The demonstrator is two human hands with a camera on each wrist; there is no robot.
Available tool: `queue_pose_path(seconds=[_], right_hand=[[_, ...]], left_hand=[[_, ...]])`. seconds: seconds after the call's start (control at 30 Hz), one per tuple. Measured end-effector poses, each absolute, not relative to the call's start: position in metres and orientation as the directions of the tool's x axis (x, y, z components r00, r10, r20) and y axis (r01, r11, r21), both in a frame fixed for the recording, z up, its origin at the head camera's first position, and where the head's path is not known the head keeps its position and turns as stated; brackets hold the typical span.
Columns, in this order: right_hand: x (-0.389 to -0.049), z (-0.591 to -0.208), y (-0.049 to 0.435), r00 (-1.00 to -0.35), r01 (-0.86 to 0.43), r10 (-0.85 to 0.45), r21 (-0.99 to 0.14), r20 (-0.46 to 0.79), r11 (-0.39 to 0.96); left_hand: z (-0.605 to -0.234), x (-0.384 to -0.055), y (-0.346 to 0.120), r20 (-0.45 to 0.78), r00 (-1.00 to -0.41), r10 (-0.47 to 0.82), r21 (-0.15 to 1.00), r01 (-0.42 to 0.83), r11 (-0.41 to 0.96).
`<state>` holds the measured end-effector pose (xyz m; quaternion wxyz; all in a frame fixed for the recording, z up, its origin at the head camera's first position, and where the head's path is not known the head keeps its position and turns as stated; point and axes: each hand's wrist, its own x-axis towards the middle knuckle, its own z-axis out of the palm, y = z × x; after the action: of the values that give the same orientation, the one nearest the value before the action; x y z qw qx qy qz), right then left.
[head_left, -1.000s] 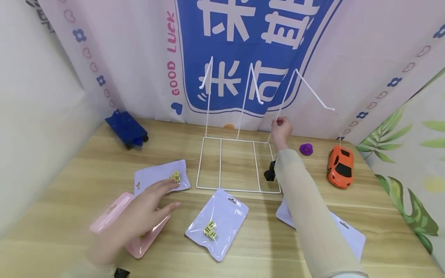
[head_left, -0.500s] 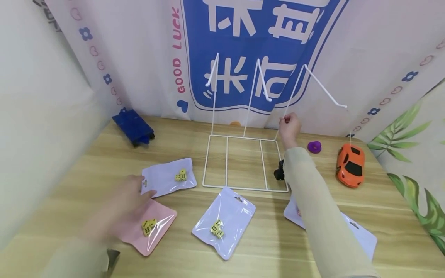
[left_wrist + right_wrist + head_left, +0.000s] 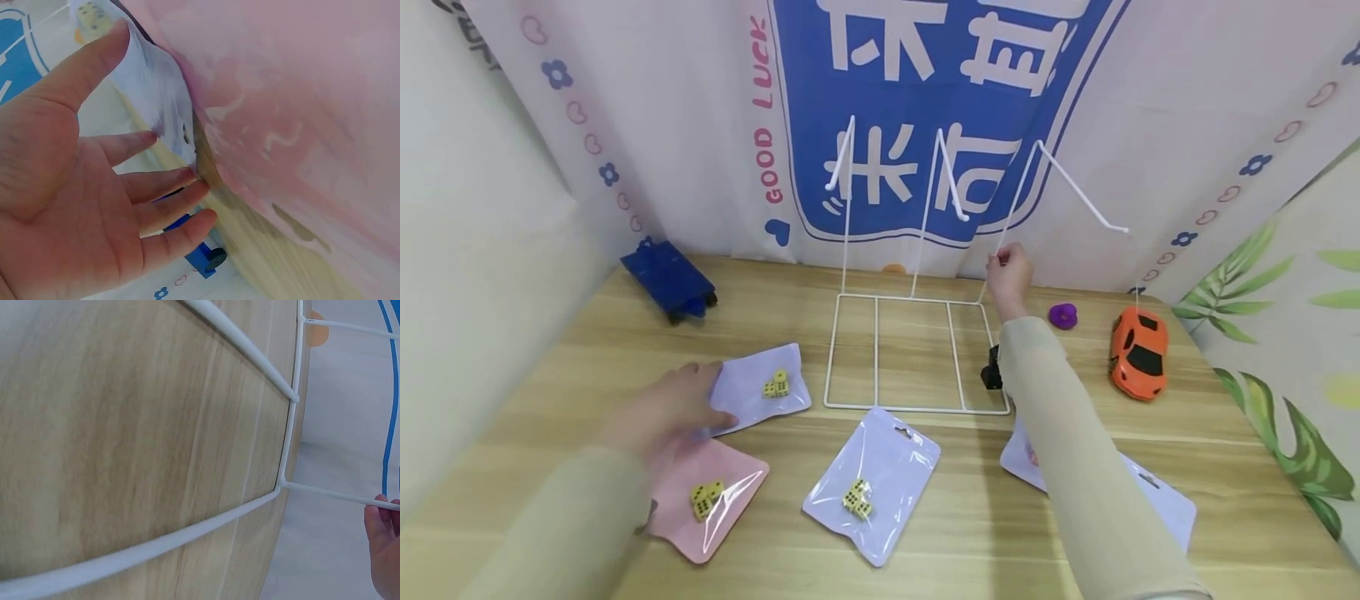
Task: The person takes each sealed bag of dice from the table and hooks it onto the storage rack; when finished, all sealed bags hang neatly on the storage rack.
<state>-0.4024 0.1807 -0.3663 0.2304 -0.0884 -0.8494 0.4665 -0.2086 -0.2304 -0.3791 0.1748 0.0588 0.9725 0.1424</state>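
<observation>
My left hand reaches over the hang-hole end of a lilac zip bag holding yellow dice. In the left wrist view its fingers are spread, with fingertips at the bag's edge and the thumb over it. A pink zip bag with yellow dice lies just below that hand. My right hand pinches the right upright rod of a white wire rack, also visible in the right wrist view. The rack's base lies flat on the table, and its three hooks point forward.
Another lilac bag of dice lies in front of the rack. A further lilac bag is partly hidden under my right sleeve. An orange toy car, a small purple thing and a blue toy stand toward the back.
My left hand has drawn back leftward from the dice end of the lilac bag to its hang-hole end. The right hand keeps its hold on the rod.
</observation>
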Motion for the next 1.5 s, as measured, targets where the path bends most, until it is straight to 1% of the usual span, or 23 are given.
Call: queue_pose_path(seconds=[0.17,0.3,0.57,0.67,0.77,0.9,0.97,1.1,1.2,1.27,1.33,1.43,1.5], right_hand=[[-0.401,-0.364,0.181,-0.882,-0.066,0.354,-0.824,0.313,0.563],[-0.401,-0.363,0.182,-0.884,-0.063,0.344,-0.810,0.316,0.583],[-0.403,-0.363,0.184,-0.904,-0.083,0.279,-0.772,0.325,0.630],[-0.403,-0.363,0.184,-0.911,-0.079,0.267,-0.768,0.315,0.635],[-0.402,-0.362,0.183,-0.915,-0.075,0.264,-0.771,0.306,0.632],[-0.403,-0.362,0.184,-0.910,-0.080,0.268,-0.768,0.317,0.636],[-0.403,-0.363,0.185,-0.906,-0.083,0.271,-0.763,0.326,0.641],[-0.403,-0.364,0.185,-0.901,-0.086,0.274,-0.759,0.336,0.646],[-0.403,-0.363,0.185,-0.901,-0.090,0.275,-0.765,0.336,0.638],[-0.403,-0.363,0.185,-0.900,-0.092,0.274,-0.762,0.339,0.642],[-0.402,-0.363,0.185,-0.901,-0.091,0.273,-0.762,0.338,0.642],[-0.402,-0.363,0.186,-0.903,-0.084,0.273,-0.758,0.333,0.646],[-0.402,-0.362,0.186,-0.904,-0.077,0.277,-0.763,0.324,0.641]], left_hand=[[-0.383,-0.211,-0.229,-0.264,-0.943,0.202,0.258,0.133,0.957],[-0.386,-0.214,-0.227,-0.253,-0.944,0.210,0.258,0.143,0.955],[-0.382,-0.221,-0.227,-0.227,-0.950,0.213,0.262,0.151,0.953],[-0.380,-0.225,-0.231,-0.207,-0.947,0.246,0.333,0.168,0.928],[-0.376,-0.230,-0.235,-0.205,-0.942,0.267,0.458,0.149,0.876],[-0.363,-0.233,-0.235,-0.178,-0.951,0.254,0.564,0.112,0.818],[-0.352,-0.232,-0.232,-0.133,-0.962,0.238,0.582,0.119,0.804],[-0.331,-0.227,-0.223,-0.038,-0.986,0.162,0.609,0.106,0.786],[-0.319,-0.224,-0.216,0.017,-0.993,0.119,0.628,0.103,0.771],[-0.313,-0.222,-0.210,0.090,-0.989,0.119,0.626,0.149,0.766],[-0.309,-0.221,-0.205,0.172,-0.974,0.150,0.592,0.224,0.774],[-0.306,-0.220,-0.198,0.247,-0.941,0.232,0.455,0.324,0.830],[-0.305,-0.220,-0.195,0.235,-0.931,0.278,0.370,0.350,0.861]])
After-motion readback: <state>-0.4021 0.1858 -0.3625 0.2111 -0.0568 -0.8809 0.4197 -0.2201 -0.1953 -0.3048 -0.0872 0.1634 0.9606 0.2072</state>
